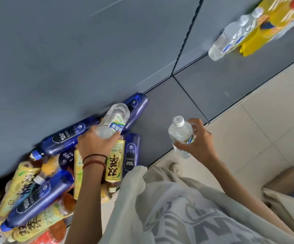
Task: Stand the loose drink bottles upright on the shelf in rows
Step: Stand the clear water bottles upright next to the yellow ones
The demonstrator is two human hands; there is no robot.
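My right hand (200, 140) has its fingers (196, 123) wrapped round the middle of a clear plastic water bottle with a white cap (180, 133). I hold it over the front edge of the grey shelf (169, 106), long axis near upright, cap towards me. My left hand (94, 143) grips a second clear labelled water bottle (114, 118) by its near end. It lies slanted on the heap of blue soda bottles (68, 136), pointing at the back wall. Both look full, so weighty, smooth and squeezable; I judge mid-body the safest hold.

T-shirt (186, 196) and bracelets (95, 159)
Light grey-beige cloth with large grey print (206, 224); thin dark cord (97, 155) and red-brown beads (92, 163) circle the wrist of the left hand (97, 142).
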